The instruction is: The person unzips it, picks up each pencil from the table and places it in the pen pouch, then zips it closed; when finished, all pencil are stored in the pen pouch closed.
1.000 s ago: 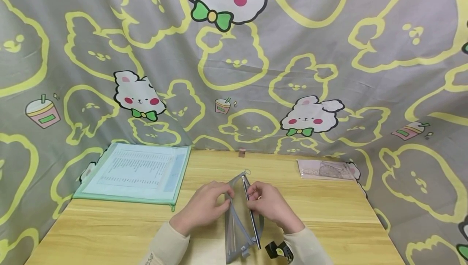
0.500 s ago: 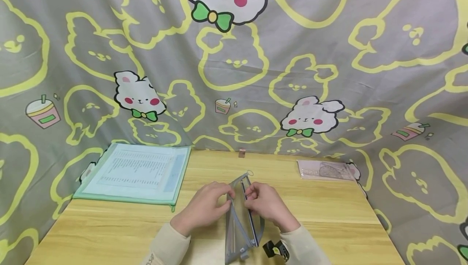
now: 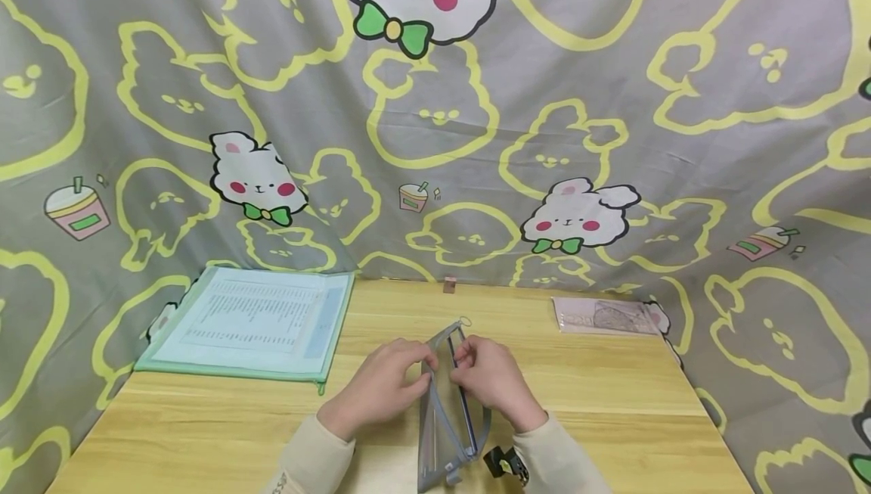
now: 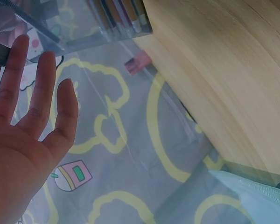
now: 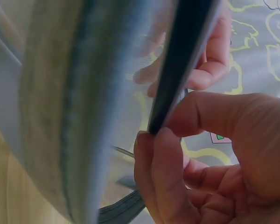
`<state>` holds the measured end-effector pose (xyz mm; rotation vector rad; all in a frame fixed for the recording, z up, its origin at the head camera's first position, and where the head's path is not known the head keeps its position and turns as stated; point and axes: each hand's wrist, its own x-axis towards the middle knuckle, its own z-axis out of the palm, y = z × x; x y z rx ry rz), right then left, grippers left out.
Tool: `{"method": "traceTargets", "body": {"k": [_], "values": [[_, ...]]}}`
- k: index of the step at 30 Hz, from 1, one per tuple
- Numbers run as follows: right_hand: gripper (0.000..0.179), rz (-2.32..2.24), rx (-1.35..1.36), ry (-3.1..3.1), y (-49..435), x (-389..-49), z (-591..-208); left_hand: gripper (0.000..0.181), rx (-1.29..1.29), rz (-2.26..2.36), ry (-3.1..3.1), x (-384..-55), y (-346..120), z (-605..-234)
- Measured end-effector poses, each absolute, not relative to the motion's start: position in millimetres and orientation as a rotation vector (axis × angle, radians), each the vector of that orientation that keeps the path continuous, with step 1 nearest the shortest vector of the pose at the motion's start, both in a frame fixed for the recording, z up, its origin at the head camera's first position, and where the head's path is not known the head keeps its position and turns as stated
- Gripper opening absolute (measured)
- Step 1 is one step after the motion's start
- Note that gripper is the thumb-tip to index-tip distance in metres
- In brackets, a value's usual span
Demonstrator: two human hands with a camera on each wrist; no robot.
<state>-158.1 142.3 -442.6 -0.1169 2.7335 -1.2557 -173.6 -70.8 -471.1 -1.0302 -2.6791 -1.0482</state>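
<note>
A grey see-through mesh pencil case [image 3: 430, 452] stands with its zip mouth open in the middle of the table. My left hand [image 3: 384, 384] pinches its left zip edge between thumb and index finger. In the left wrist view, that hand's other fingers [image 4: 39, 98] are fairly straight, and several pencils [image 4: 119, 16] show through the case. My right hand [image 3: 495, 380] pinches a dark pencil [image 5: 182, 60] with thumb and fingertips. In the head view the pencil lies lengthwise along the case's right side, within its mouth. Part of it is hidden by my fingers.
A green-edged zip folder [image 3: 245, 327] with a printed sheet lies at the left. At the back right is a flat pink packet [image 3: 602, 315]. A small pinkish tag [image 3: 450, 284] marks the back edge, before a patterned curtain [image 3: 449, 131].
My right hand has shifted slightly left with the pencil. The pencil's near end, earlier past the case's rim, now sits within the mouth. My left hand has barely moved.
</note>
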Motion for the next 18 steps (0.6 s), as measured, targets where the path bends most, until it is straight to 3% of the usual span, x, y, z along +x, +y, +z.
{"method": "traceTargets", "body": {"k": [18], "values": [[0.014, -1.207, -0.125, 2.804, 135.3, -160.2, -448.5, 0.013, -1.016, -1.044, -2.686, -173.8, -70.9, -471.3]]}}
